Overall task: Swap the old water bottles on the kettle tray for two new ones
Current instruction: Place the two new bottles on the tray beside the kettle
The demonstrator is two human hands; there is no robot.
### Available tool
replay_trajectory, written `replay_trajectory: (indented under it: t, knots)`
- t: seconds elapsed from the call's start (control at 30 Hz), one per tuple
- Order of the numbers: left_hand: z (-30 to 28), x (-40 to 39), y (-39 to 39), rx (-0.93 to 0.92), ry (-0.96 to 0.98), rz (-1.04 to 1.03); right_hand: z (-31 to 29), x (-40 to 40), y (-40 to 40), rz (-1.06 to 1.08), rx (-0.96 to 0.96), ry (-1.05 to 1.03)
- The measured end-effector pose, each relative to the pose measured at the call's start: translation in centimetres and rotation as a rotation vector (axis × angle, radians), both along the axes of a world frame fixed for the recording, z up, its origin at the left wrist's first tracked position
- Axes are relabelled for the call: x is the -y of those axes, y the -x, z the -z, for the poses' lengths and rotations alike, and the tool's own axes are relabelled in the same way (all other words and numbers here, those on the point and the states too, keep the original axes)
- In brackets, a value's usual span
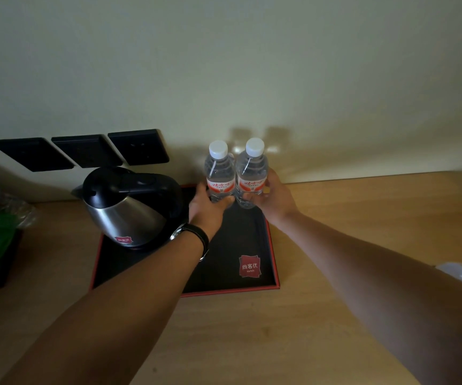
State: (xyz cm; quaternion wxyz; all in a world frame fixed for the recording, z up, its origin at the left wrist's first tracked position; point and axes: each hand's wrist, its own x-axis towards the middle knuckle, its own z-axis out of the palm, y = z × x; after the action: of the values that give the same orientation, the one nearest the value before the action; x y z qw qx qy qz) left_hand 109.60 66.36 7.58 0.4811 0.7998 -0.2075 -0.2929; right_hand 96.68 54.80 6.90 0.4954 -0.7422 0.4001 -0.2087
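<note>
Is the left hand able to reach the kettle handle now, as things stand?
Probably yes, but not at once. The left hand is wrapped around the left bottle, so it is occupied. The kettle stands just beside it on the tray, and nothing lies between them.

Clear plastic bottles (235, 173), brushed-metal kettle (125, 207), matt black tray (224, 262), wood-grain desk (321, 315)

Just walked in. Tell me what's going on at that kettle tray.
A person is handling two water bottles at the back right corner of the black tray. The left hand grips the left bottle and the right hand grips the right bottle. Both bottles are upright, capped and side by side. Whether they rest on the tray or are slightly lifted cannot be told. The kettle stands on the tray's left side.
</note>
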Motion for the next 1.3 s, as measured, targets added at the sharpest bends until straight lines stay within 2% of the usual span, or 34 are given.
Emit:
replay_trajectory:
  t: [0.9, 1.1, 1.3]
  knots:
    - [-0.1, 0.1, -0.5, -0.028, -0.003, 0.031, -1.1, -0.2, 0.1, -0.054, -0.054, 0.0]
    - [-2.4, -0.4, -0.3, 0.018, 0.042, 0.056, -3.6, -0.5, 0.8, -0.101, -0.037, 0.026]
    - [-6.0, -1.7, 0.6, 0.069, 0.088, 0.072, -6.4, -0.8, 1.7, -0.109, -0.126, 0.089]
